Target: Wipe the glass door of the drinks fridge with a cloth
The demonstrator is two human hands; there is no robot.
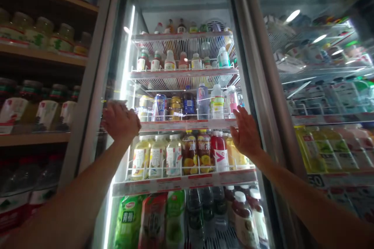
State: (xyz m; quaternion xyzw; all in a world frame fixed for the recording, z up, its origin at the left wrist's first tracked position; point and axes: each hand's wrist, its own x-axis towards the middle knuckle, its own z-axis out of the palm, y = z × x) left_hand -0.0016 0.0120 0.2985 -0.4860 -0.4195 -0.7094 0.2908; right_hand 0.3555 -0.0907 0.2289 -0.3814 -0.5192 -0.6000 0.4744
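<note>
Far left, upper to middle: wooden shelves (43, 51) bearing pale jars (39, 33) and, beneath, dark bottles (48, 111) with white labels. Lower left: red-capped bottles, blurred.

Left of centre: left hand (121, 121), raised before the glass (181, 0) of the fridge door, fingers bent; a pale scrap (119, 102), possibly cloth, shows at its upper edge. Whether the hand grips it or presses it flat: cannot tell.

Centre: the glass, tall, filling the middle of the frame, lit racks behind it. Upper racks: small bottles, several kinds. Middle rack, left to right: blue can (159, 106), gold cans (176, 108), dark bottle with blue label, purple bottle (202, 100), clear bottle with green label, bottle with pink label. Next rack down: three pale bottles (157, 158), two brown bottles with yellow caps, one red bottle (219, 151). Bottom: green pack (127, 218), red pack (152, 220), second green pack, clear bottles, white-capped bottles (244, 218).

Right of centre: right hand (247, 131), well apart from the left, fingers extended, nothing visible in it, near the door's right edge; contact with the glass cannot be told.

Far right: second fridge, stocked; yellow bottles (321, 149) at mid-height, upper rows blurred by reflections.
</note>
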